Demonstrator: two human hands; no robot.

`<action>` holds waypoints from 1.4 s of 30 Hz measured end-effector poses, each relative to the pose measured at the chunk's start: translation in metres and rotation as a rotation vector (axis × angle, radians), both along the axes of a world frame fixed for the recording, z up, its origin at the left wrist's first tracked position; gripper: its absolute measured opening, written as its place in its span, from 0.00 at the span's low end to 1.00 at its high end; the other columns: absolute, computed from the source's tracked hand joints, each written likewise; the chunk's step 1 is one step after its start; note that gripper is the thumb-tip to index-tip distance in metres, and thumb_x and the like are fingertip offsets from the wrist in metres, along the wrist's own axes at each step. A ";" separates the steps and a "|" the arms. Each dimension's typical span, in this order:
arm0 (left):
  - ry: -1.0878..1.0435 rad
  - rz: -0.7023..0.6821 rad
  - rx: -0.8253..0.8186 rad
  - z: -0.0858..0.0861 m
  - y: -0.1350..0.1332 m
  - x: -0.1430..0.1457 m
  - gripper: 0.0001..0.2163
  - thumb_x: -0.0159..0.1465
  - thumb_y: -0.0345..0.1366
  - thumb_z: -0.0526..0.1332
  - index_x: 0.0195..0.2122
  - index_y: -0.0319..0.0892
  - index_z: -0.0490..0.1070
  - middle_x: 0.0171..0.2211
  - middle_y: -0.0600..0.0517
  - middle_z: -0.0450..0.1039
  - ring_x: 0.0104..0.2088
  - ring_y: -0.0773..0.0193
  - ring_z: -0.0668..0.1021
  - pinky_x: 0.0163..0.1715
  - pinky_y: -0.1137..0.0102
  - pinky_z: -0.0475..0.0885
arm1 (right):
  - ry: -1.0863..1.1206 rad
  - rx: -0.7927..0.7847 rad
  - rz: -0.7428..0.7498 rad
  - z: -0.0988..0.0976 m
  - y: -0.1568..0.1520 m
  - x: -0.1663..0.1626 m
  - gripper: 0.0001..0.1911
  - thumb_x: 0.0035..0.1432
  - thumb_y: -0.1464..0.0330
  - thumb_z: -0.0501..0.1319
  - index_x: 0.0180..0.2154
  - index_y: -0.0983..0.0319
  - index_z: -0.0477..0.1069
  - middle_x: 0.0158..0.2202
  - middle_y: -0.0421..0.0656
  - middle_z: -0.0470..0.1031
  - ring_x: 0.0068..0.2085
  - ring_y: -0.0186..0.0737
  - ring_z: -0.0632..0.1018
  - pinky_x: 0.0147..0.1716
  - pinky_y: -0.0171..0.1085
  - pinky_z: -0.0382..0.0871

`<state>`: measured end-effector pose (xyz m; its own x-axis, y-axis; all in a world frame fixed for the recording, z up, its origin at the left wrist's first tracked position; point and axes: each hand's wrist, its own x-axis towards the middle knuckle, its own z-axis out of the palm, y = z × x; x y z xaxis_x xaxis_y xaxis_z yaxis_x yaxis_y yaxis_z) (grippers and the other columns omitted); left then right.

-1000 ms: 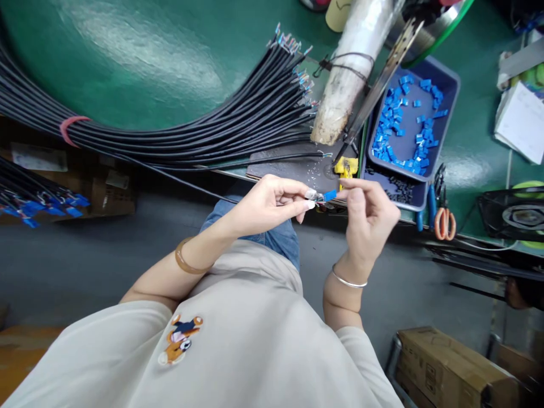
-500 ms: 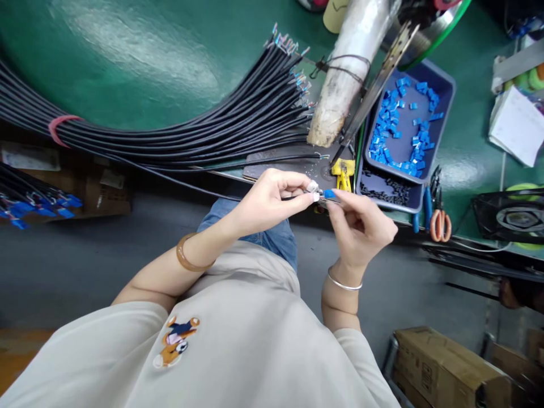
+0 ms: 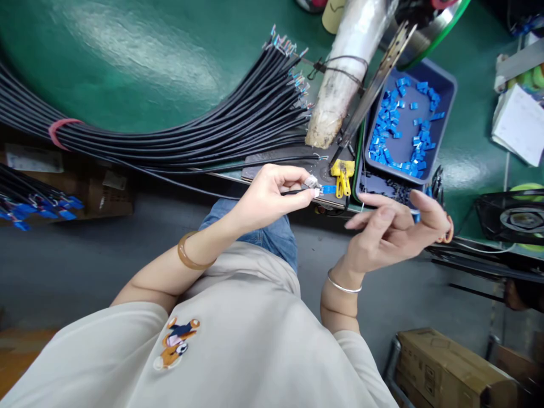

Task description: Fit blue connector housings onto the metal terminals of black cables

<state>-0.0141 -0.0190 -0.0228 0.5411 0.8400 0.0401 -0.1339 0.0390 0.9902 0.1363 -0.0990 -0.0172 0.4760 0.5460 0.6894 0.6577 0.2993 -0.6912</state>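
My left hand (image 3: 272, 195) pinches a black cable (image 3: 293, 192) close to its end, thumb against white-taped fingertips. A small blue connector (image 3: 327, 189) sits at the cable's end, just past the fingertips, with short wires running into it. My right hand (image 3: 391, 226) is apart from it, fingers spread, over the bench's front edge. Behind that hand the orange-handled scissors (image 3: 449, 231) show only in part. A yellow tool (image 3: 342, 177), perhaps a wire stripper, lies just beyond the connector.
Many black cables (image 3: 191, 133) with stripped ends lie across the green bench, bound by a red tie (image 3: 59, 130). A blue-grey tray (image 3: 446, 96) holds blue connectors, and another below it holds small black parts (image 3: 389, 188). A wrapped post (image 3: 340, 79) leans overhead.
My right hand has let go of the blue connector and moved right, its fingers opening. The left hand keeps its hold on the cable in about the same place.
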 end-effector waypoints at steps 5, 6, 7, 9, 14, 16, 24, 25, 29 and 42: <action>-0.003 0.022 0.022 -0.003 0.003 0.004 0.04 0.56 0.32 0.64 0.26 0.36 0.74 0.21 0.55 0.67 0.22 0.75 0.64 0.20 0.78 0.60 | -0.249 -0.111 0.124 -0.014 0.002 -0.003 0.07 0.58 0.74 0.63 0.38 0.58 0.71 0.42 0.41 0.81 0.40 0.40 0.84 0.39 0.42 0.81; -0.004 0.030 0.022 -0.003 0.004 0.006 0.04 0.56 0.31 0.64 0.26 0.36 0.74 0.21 0.55 0.67 0.22 0.75 0.65 0.20 0.78 0.60 | -0.284 -0.110 0.139 -0.017 0.003 -0.004 0.07 0.58 0.74 0.63 0.38 0.58 0.71 0.44 0.41 0.81 0.41 0.40 0.83 0.40 0.42 0.81; -0.002 0.039 0.022 -0.003 0.004 0.007 0.04 0.55 0.31 0.64 0.25 0.37 0.74 0.21 0.54 0.68 0.22 0.75 0.65 0.20 0.78 0.60 | -0.300 -0.108 0.149 -0.020 0.005 -0.004 0.06 0.58 0.74 0.63 0.38 0.58 0.71 0.45 0.42 0.81 0.41 0.40 0.83 0.40 0.42 0.81; 0.006 0.057 0.029 -0.002 0.006 0.009 0.04 0.55 0.31 0.64 0.24 0.37 0.73 0.21 0.54 0.68 0.21 0.75 0.66 0.19 0.78 0.60 | -0.282 -0.135 0.159 -0.024 0.007 -0.004 0.05 0.60 0.73 0.61 0.38 0.58 0.69 0.47 0.44 0.80 0.41 0.40 0.84 0.38 0.42 0.81; 0.017 0.078 0.042 -0.002 0.014 0.014 0.07 0.56 0.31 0.64 0.23 0.38 0.70 0.21 0.54 0.67 0.21 0.74 0.68 0.20 0.78 0.63 | -0.148 -0.268 0.215 -0.021 0.013 -0.003 0.04 0.63 0.69 0.57 0.34 0.58 0.63 0.50 0.46 0.78 0.44 0.42 0.83 0.41 0.46 0.82; 0.007 0.065 0.029 -0.001 0.018 0.015 0.07 0.57 0.32 0.65 0.24 0.38 0.70 0.20 0.54 0.67 0.22 0.74 0.70 0.20 0.77 0.65 | -0.111 -0.295 0.222 -0.017 0.016 -0.002 0.05 0.63 0.69 0.57 0.33 0.58 0.62 0.50 0.47 0.79 0.46 0.43 0.83 0.42 0.47 0.82; -0.012 0.041 -0.047 -0.002 0.026 0.017 0.07 0.56 0.32 0.66 0.24 0.38 0.71 0.19 0.55 0.67 0.22 0.72 0.72 0.22 0.76 0.68 | -0.032 -0.290 0.226 -0.011 0.022 0.000 0.04 0.61 0.72 0.59 0.33 0.59 0.64 0.46 0.44 0.79 0.48 0.43 0.82 0.46 0.47 0.81; -0.009 0.038 -0.050 -0.002 0.026 0.017 0.07 0.57 0.33 0.66 0.24 0.38 0.71 0.19 0.55 0.67 0.22 0.72 0.72 0.21 0.76 0.68 | -0.026 -0.290 0.229 -0.011 0.023 0.000 0.04 0.61 0.72 0.59 0.33 0.59 0.64 0.46 0.44 0.79 0.47 0.43 0.82 0.46 0.47 0.81; 0.011 0.018 -0.045 -0.002 0.028 0.017 0.07 0.56 0.35 0.67 0.26 0.38 0.72 0.20 0.55 0.69 0.23 0.72 0.73 0.21 0.76 0.68 | 0.002 -0.317 0.224 -0.010 0.024 0.001 0.05 0.61 0.71 0.59 0.32 0.58 0.64 0.47 0.44 0.80 0.47 0.42 0.82 0.46 0.47 0.82; -0.026 0.056 -0.092 0.007 0.028 0.017 0.04 0.55 0.29 0.66 0.24 0.37 0.73 0.19 0.56 0.69 0.22 0.74 0.72 0.22 0.78 0.67 | -0.038 -0.237 0.275 -0.005 0.025 0.001 0.04 0.59 0.74 0.59 0.33 0.60 0.66 0.49 0.45 0.79 0.52 0.46 0.81 0.47 0.49 0.82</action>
